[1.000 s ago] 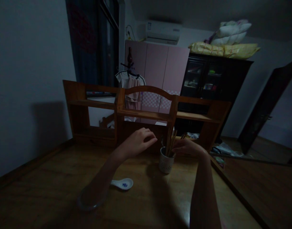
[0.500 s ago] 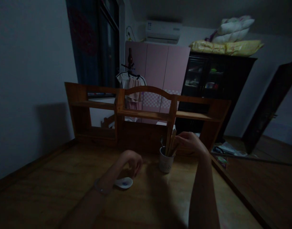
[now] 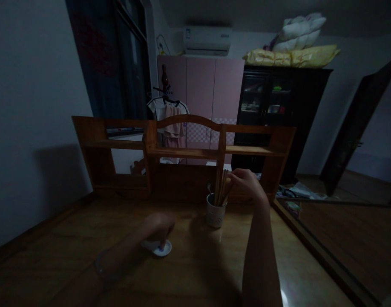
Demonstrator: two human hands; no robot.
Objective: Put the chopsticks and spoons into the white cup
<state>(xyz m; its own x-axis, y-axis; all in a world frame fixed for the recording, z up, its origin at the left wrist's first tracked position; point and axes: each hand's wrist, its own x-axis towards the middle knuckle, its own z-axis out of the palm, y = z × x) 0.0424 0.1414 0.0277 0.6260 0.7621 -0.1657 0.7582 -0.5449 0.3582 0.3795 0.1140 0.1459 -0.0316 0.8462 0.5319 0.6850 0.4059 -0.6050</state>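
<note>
A white soup spoon with a blue mark (image 3: pixel 165 250) lies on the wooden table. My left hand (image 3: pixel 159 224) hangs over it, fingers pointing down, one fingertip at the spoon's bowl; motion blurs this hand, so its grip is unclear. Farther back stands a pale utensil holder (image 3: pixel 215 214) with holes in its wall. Several chopsticks (image 3: pixel 219 189) and a metal-looking handle stick up out of it. At the chopsticks' upper ends, my right hand (image 3: pixel 246 181) is closed in a pinch, its fingertips on them.
A wooden shelf unit (image 3: pixel 189 152) runs along the table's back edge. To the right, the table ends in a raised wooden edge (image 3: pixel 313 247). A wall (image 3: pixel 32 106) borders the left side. Behind are a pink wardrobe (image 3: pixel 200 85) and a dark cabinet (image 3: pixel 306 102).
My left hand has moved left and down, from beside the spoon to over its bowl. My right hand stays at the chopsticks in the holder. The view has shifted slightly.
</note>
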